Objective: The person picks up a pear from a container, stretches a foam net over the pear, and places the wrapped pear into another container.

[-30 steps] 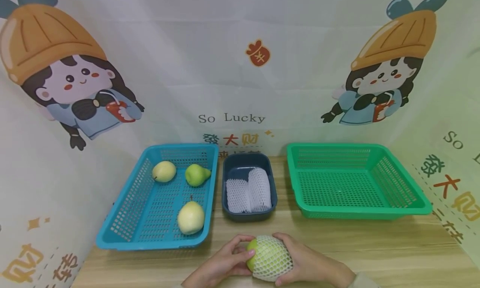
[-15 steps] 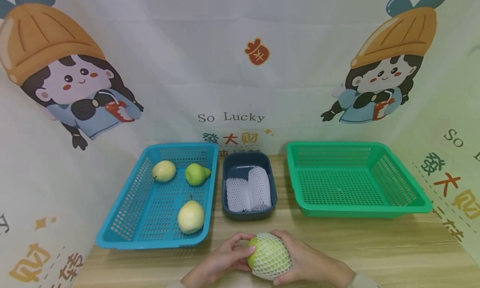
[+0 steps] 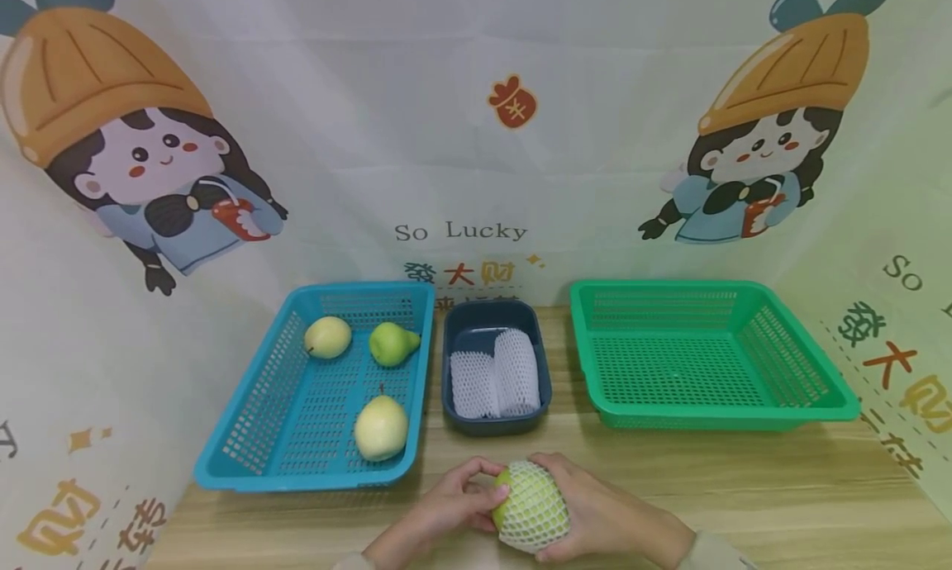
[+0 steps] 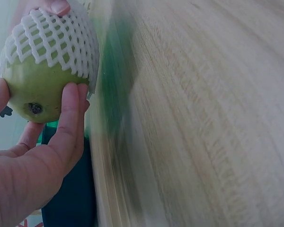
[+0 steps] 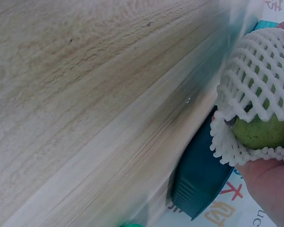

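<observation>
Grip in front of navy tray [image 3: 496,427]: left hand [image 3: 459,504] pinches green fruit [image 4: 38,87], right hand [image 3: 591,510] clasps its netting [image 3: 534,508], likely for steadiness.

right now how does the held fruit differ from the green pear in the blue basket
The held fruit wears a white foam net; the green pear is bare. The left hand and right hand hold the fruit; the green pear lies in the blue basket. Both are green.

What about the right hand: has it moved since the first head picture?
Yes: the right hand has shifted slightly left, judged against the dark tub.
</observation>
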Action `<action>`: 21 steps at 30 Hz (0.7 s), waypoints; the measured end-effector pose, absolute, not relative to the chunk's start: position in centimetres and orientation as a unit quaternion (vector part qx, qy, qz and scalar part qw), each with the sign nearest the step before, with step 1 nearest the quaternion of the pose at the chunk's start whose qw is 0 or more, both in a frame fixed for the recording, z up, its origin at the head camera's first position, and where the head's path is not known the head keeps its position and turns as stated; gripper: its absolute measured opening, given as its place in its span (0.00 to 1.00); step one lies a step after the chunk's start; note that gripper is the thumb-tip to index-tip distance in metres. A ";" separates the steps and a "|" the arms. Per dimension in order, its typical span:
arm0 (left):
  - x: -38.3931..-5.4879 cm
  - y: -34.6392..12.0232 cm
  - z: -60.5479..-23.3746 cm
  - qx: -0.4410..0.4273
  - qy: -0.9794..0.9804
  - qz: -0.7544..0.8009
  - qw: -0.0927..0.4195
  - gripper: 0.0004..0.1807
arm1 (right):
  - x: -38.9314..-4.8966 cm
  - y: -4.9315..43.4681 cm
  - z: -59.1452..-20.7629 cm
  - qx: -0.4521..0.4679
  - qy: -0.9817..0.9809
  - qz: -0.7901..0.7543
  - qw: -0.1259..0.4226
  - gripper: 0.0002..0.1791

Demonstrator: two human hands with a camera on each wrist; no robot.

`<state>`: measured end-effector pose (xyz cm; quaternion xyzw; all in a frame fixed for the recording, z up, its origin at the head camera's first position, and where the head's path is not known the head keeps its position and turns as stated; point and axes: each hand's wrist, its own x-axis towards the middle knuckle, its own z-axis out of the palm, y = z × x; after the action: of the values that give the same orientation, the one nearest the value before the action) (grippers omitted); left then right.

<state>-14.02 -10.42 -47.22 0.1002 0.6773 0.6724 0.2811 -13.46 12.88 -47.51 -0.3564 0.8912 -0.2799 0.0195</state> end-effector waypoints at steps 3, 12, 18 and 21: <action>-13.9 -10.3 -47.2 0.103 0.681 0.670 0.277 0.24 | -13.4 12.7 -47.5 -0.360 0.893 -0.269 0.009 0.53; -13.8 -9.8 -47.2 0.106 0.703 0.657 0.251 0.22 | -13.3 12.2 -47.1 -0.348 0.900 -0.264 0.019 0.52; -13.8 -9.6 -47.6 0.112 0.744 0.619 0.224 0.19 | -13.3 11.9 -46.9 -0.349 0.903 -0.250 0.024 0.50; -13.8 -9.5 -47.6 0.114 0.758 0.606 0.214 0.17 | -13.4 11.8 -46.9 -0.352 0.904 -0.242 0.021 0.50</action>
<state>-13.82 -9.54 -47.62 0.1140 0.7579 0.6058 0.2136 -13.36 11.75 -46.86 -0.3523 0.9038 -0.2420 0.0209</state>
